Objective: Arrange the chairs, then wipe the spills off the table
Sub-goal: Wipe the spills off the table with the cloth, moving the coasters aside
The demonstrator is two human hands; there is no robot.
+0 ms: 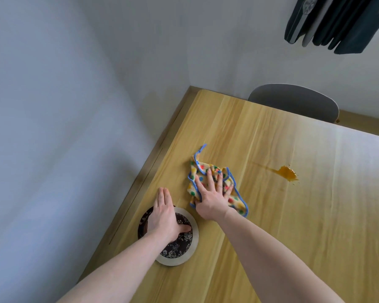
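**Cloth under the right hand, spill still on the table**

The right hand (pixel 211 196) lies flat with spread fingers on the crumpled yellow dotted cloth with blue edge (pixel 214 184), on the light wooden table (pixel 293 226). The orange liquid spill (pixel 287 172) is apart, to its right. The left hand (pixel 164 217), fingers straight and together, rests on a round dark floral dish (pixel 179 243). A grey chair (pixel 298 101) stands at the far edge.

Plain pale walls (pixel 74 106) meet in a corner; dark garments (pixel 337 22) hang above.
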